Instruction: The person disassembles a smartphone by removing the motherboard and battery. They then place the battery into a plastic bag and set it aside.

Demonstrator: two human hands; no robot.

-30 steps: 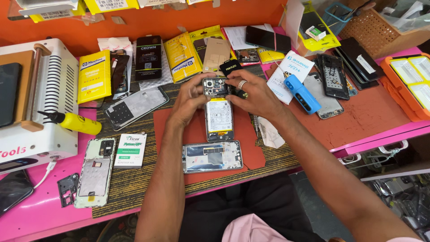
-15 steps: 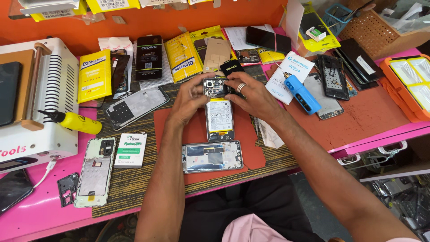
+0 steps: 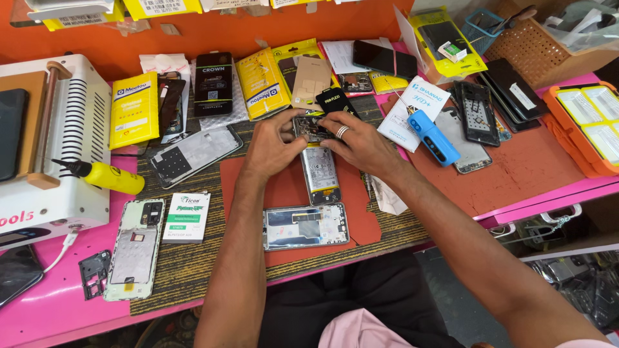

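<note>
An opened phone point(image 3: 320, 169) with its back cover off lies lengthwise on a red work mat point(image 3: 287, 193), its white battery showing. My left hand point(image 3: 271, 147) pinches the phone's upper left corner near the camera block. My right hand point(image 3: 358, 143), with a ring on one finger, presses its fingertips on the upper right part of the same phone. A bare phone frame point(image 3: 305, 226) lies crosswise on the mat just below the hands.
A blue electric screwdriver point(image 3: 433, 136) lies to the right on a white card. A yellow glue bottle point(image 3: 106, 176) and a white machine point(image 3: 55, 138) stand at left. Phone frames point(image 3: 133, 248), yellow parts packets point(image 3: 133, 109) and an orange parts box point(image 3: 590, 122) crowd the pink bench.
Both hands stay on the top of the opened phone; only the fingers have shifted slightly. Nothing else has moved.
</note>
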